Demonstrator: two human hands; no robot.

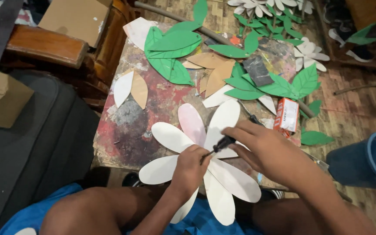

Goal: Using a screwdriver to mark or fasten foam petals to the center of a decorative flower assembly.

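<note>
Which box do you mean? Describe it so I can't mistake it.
Start at the paint-stained table and go to its right edge, beyond the right hand. The small box lies by the green paper leaves. It is the only red-and-white carton there; everything around it is flat paper.

One white petalled paper flower (205,165) lies on the paint-stained worktop (153,109); beyond it sit one small red-and-white box (287,114), one grey block (257,70) and several green paper leaves (170,52).

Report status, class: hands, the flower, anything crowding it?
Left hand pressing white paper flower centre. Right hand gripping black-handled tool there. Green leaves, small box nearby, apart.
</note>
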